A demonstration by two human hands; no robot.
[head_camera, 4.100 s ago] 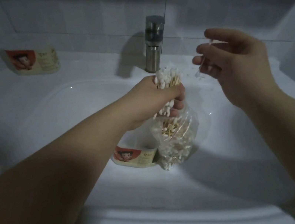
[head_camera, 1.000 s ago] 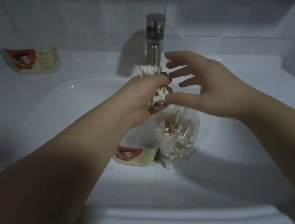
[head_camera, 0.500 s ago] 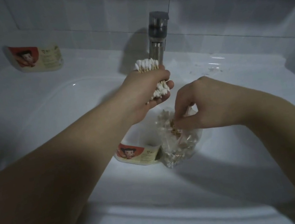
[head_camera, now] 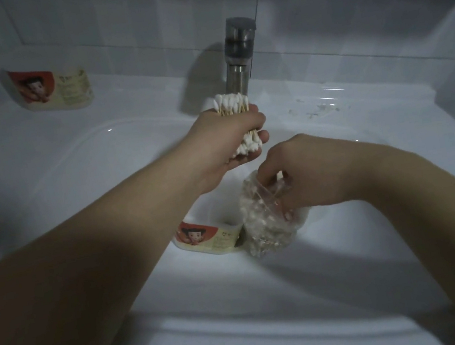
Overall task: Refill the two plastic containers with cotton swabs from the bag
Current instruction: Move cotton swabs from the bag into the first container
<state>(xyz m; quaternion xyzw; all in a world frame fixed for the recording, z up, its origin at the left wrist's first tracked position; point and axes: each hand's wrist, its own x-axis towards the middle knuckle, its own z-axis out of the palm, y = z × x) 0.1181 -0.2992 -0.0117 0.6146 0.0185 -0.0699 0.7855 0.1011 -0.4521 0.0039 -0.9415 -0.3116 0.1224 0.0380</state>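
1. Sink (head_camera: 247, 334): white, with the front rim nearest. The items below sit in or behind its basin.
2. Container (head_camera: 207, 240): labelled, lying in the basin against the bag's left side. Its top looks open, and no swabs are visible in it.
3. Bag (head_camera: 262, 226): clear plastic, standing in the basin, mouth up, well filled with loose swabs (head_camera: 254, 216).
   - Risk: the pulling hand could topple the bag, which has no other support, and the swabs would spill into the basin.
4. Right hand (head_camera: 308, 177): the fingers are curled down into the bag's mouth among the swabs. Whether they have pinched any cannot be told through the plastic.
5. Left hand (head_camera: 229, 138): held above the bag in a tight fist round a thick bundle (head_camera: 231, 104), with tips showing above and below the fist.
   - Risk: adding more swabs to a full fist could loosen the grip, and swabs would slide out of the bottom.
6. Faucet (head_camera: 239, 53): steel, just behind the bundle.
7. Scraps (head_camera: 318, 109): lying on the ledge to the right of the faucet.
8. Second container (head_camera: 51, 91): lying on the far left ledge, well apart from both hands, not yet filled as far as can be seen.
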